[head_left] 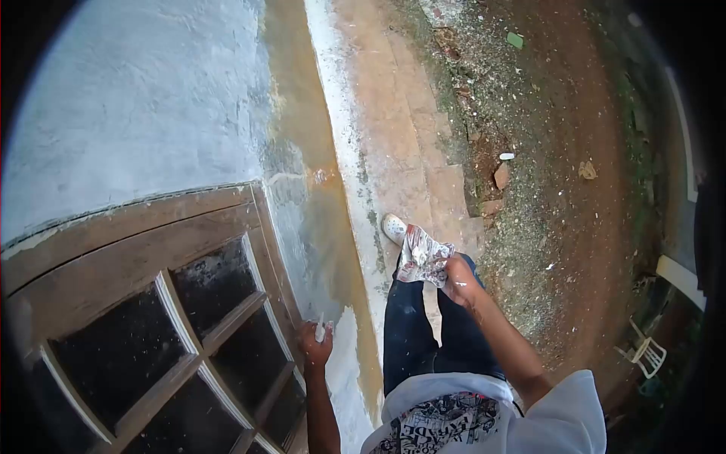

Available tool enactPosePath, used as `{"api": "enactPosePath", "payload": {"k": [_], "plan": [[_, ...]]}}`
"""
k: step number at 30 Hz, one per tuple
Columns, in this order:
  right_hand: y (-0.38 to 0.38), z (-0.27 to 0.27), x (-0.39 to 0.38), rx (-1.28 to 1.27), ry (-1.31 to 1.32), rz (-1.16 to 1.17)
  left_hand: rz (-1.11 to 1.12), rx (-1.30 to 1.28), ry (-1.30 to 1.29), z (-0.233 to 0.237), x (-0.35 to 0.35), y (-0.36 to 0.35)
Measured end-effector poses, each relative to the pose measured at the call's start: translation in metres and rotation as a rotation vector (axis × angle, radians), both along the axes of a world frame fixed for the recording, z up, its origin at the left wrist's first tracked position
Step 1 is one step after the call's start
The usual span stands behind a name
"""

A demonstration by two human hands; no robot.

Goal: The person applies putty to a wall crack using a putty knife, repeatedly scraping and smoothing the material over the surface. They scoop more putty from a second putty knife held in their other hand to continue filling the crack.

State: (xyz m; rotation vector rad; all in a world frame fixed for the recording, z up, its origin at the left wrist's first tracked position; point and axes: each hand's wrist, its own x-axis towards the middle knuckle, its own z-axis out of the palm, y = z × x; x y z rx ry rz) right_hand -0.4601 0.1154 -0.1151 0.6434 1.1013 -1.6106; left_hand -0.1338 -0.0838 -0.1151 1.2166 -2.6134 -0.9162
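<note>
Beside the wooden window frame (268,234), my left hand (311,346) is closed close to the pale wall (344,340). A small white-smeared tool (321,327) sticks up from its fingers; its exact kind does not show. Held in front of my legs, my right hand (461,281) grips the edge of a crumpled printed plastic packet (420,256). White paste is smeared on the packet and on that hand. The palm side of both hands is hidden.
Dark glass panes (121,327) fill the window at left. A tiled ledge (401,136) runs along the wall, with one white clog (393,228) on it. Gravelly ground (529,189) with broken brick lies to the right. A white chair (647,356) stands at far right.
</note>
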Motion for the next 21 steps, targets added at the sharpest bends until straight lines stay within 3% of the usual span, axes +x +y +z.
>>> {"api": "enactPosePath", "payload": {"k": [1,6,11,13,16,19,21], "plan": [[-0.029,-0.030,0.002,-0.018,-0.015,0.013,-0.135,-0.106,0.017,-0.011,-0.004,-0.028],[-0.149,-0.201,0.000,-0.096,0.042,0.173,-0.194,-0.187,0.000,-0.069,-0.020,-0.091],[-0.279,-0.251,-0.009,-0.168,0.015,0.207,-0.148,-0.093,-0.012,-0.089,-0.015,-0.098],[-0.313,-0.274,-0.004,-0.157,0.040,0.239,-0.288,-0.228,-0.182,-0.085,-0.019,-0.097],[-0.355,-0.302,0.002,-0.205,0.063,0.279,-0.291,-0.189,-0.226,-0.083,-0.018,-0.096],[-0.387,-0.313,0.005,-0.114,0.152,0.336,-0.290,-0.158,-0.215,-0.083,-0.017,-0.098],[-0.408,-0.300,-0.001,0.019,0.331,0.495,-0.300,-0.175,-0.218,-0.085,-0.015,-0.099]]}}
